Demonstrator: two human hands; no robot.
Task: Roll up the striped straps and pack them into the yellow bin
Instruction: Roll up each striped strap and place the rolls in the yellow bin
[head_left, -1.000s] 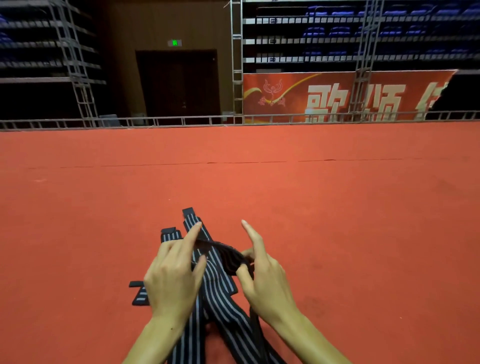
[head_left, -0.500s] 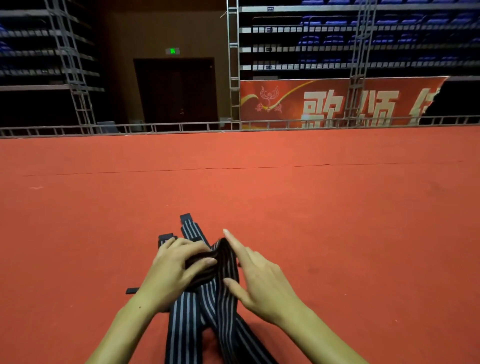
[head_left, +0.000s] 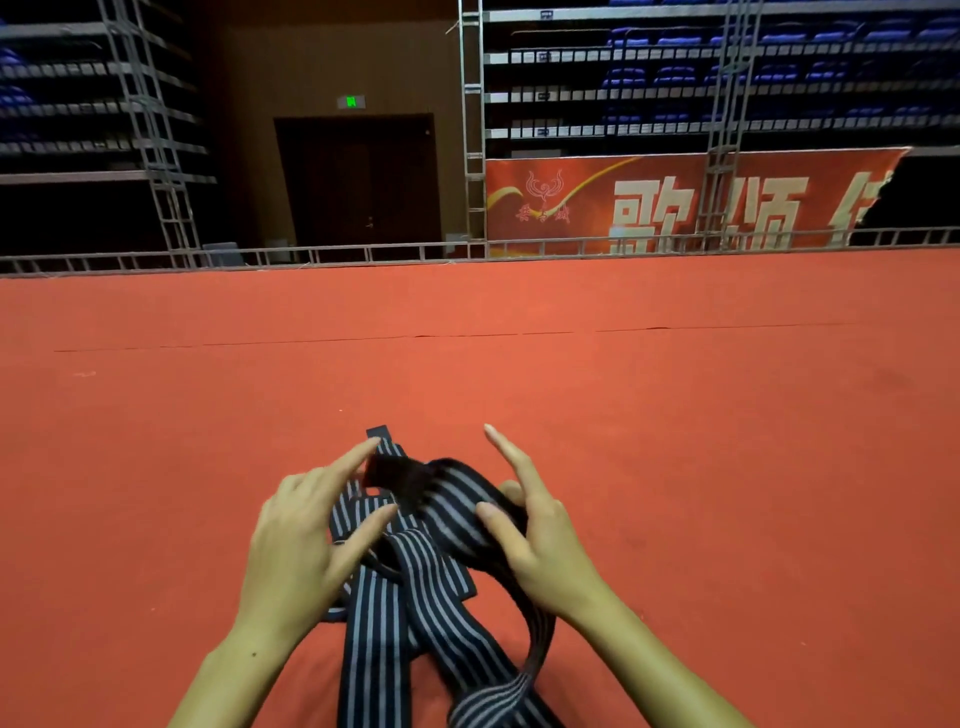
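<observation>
Several dark straps with grey stripes (head_left: 379, 623) lie tangled on the red carpet between my forearms. One strap (head_left: 452, 501) arches up off the pile, blurred, with a dark end (head_left: 387, 470) at its left. My right hand (head_left: 540, 535) pinches this strap between thumb and curled fingers, while its index finger points straight up. My left hand (head_left: 306, 535) hovers beside the dark end with fingers straight, the index tip and thumb close to or touching the fabric. No yellow bin is in view.
Red carpet (head_left: 675, 441) stretches ahead to a low metal truss rail (head_left: 363, 254). Behind the rail stand a red banner (head_left: 675, 197), scaffold towers, a dark door and rows of blue seats.
My left hand has let go of the rolled strap end and straightened its fingers. The strap has swung across toward my right hand, whose thumb now pinches it.
</observation>
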